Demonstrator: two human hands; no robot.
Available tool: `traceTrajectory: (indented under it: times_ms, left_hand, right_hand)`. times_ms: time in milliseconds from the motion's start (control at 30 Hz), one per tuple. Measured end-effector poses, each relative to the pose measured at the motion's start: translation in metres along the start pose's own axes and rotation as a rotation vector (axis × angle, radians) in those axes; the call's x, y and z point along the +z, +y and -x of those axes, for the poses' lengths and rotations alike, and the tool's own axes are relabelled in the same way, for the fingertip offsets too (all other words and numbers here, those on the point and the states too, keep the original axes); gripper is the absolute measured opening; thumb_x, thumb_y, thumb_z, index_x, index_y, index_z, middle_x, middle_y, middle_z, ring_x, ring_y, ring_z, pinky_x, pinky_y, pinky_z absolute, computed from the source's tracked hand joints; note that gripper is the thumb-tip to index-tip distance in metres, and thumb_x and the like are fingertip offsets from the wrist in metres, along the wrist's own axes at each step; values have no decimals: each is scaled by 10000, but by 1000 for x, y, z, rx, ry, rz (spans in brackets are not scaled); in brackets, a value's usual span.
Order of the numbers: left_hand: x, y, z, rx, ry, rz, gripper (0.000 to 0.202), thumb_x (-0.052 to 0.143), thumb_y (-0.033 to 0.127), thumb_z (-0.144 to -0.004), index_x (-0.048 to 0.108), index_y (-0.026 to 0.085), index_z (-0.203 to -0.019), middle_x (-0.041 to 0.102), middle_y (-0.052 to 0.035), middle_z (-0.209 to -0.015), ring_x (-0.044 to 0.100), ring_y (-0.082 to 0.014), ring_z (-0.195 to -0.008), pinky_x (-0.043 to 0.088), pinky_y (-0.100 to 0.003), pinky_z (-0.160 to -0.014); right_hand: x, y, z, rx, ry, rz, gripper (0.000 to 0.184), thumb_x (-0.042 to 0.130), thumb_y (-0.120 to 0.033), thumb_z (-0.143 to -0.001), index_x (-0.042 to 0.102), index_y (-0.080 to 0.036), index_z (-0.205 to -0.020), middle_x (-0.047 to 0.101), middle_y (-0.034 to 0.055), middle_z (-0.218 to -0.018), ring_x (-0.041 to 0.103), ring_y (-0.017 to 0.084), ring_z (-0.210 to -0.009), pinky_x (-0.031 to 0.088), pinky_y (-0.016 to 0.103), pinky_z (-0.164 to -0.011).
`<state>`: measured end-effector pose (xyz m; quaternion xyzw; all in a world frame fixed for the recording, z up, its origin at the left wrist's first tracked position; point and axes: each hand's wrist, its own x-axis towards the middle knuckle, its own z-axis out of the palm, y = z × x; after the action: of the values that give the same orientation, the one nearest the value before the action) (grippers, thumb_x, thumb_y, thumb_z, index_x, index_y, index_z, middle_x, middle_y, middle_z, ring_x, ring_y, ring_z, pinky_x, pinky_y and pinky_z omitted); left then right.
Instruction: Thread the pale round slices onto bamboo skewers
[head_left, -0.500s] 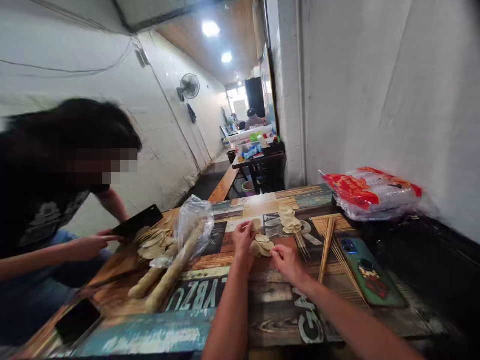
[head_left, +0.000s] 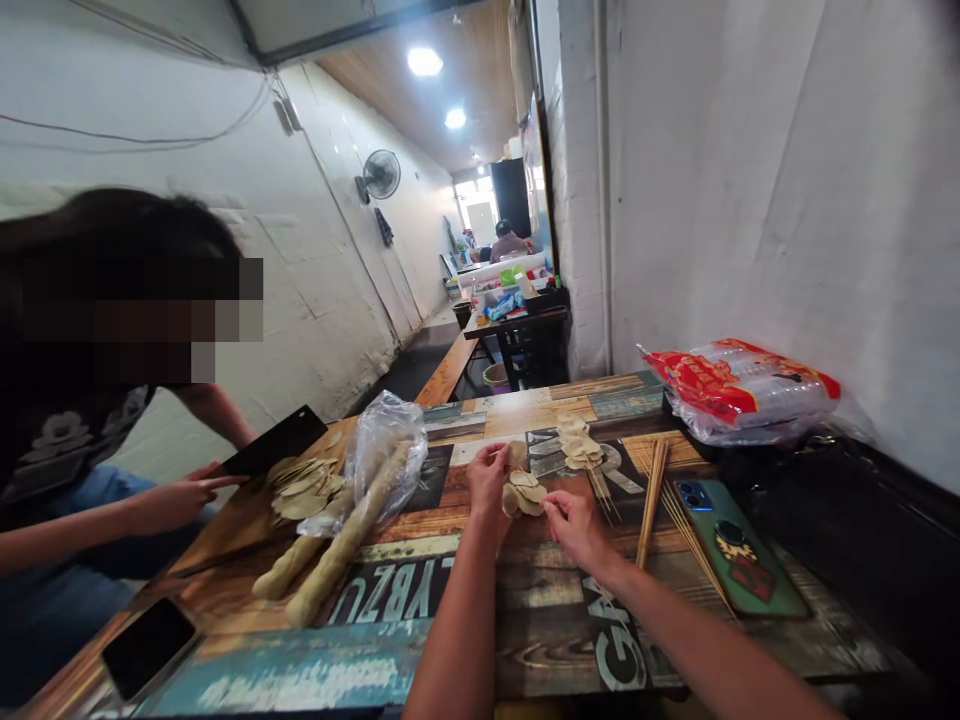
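My left hand is closed in a pinch on a thin, pale round slice, apparently cut from a root. Close by on its right, a small cluster of such slices sits between my two hands. My right hand is closed too, its fingertips pinched at the cluster's right edge; what they grip is too small to make out. Beyond my right hand lie skewers threaded with slices, their bare ends pointing toward me. Bare wooden skewers lie farther right.
At left a co-worker's hand is at a dark cleaver beside a heap of slices. Long peeled roots stick out of a plastic bag. Phones lie at both sides; a red-and-clear package is back right.
The co-worker's head has moved lower and to the left. My hands stay almost in the same place, with the slice still in my left fingers.
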<state>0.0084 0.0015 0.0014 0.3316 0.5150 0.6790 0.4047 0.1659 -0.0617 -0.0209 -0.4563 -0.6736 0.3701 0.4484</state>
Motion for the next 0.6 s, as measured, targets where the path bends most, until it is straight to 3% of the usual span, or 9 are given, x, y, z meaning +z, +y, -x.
traceTrajectory:
  times_ms: [200,600]
  left_hand:
    - [0,-1,-1,8,42,9,534,832,520,-446,650,130,-762,661,-22,-646,575,-104,-536,428,-211,-510]
    - [-1,-4,-2,6,-6,-1,461,823,468,-495,653,136,-764,665,-29,-642,579,-116,-538,430,-221,-513]
  right_hand:
    - [0,0,0,4,-18,-13,293,450,-314,-867,682,-173,-757,529,-25,-425,508,139,-421,359,231,-453]
    - [-2,-1,1,8,-18,-16,303,439,-323,-863,672,-168,-746,533,-18,-436,517,144,-436,366,232,-460]
